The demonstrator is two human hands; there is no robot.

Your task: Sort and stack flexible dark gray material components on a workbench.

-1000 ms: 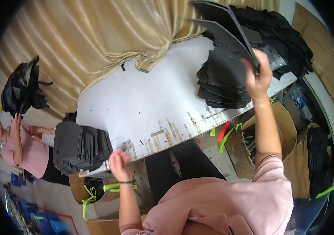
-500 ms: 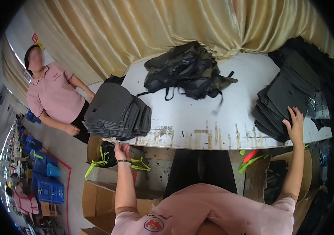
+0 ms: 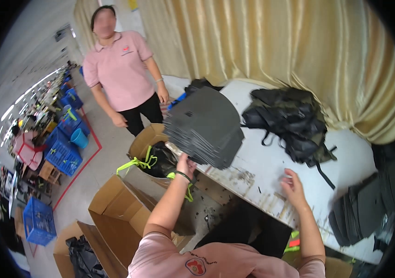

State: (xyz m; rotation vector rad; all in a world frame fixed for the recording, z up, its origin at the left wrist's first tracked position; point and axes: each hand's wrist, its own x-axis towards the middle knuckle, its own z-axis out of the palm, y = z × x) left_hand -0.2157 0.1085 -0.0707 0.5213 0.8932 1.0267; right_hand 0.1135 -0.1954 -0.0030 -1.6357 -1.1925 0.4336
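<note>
A stack of dark grey flat panels (image 3: 209,123), with rounded tops and fanned edges, lies at the left end of the white table (image 3: 271,197). My left hand (image 3: 186,167) is at the table's edge, against the near lower corner of that stack, its fingers loosely curved and partly hidden. Over the table's front part hovers my right hand (image 3: 293,189), fingers apart and bent, holding nothing. Beyond it rests a heap of black and olive fabric bags (image 3: 290,123) with straps. Another pile of dark panels (image 3: 359,208) lies at the right end.
A person in a pink shirt (image 3: 118,65) stands past the table's left end. Cardboard boxes (image 3: 121,204), one with neon-yellow ties (image 3: 137,162), are below and left. Blue crates (image 3: 68,150) stand on the floor farther left. A gold curtain (image 3: 262,46) hangs behind the table.
The view has swung left. My right hand has left the right-hand panel pile and moved left over the table. My left hand stays by the left stack.
</note>
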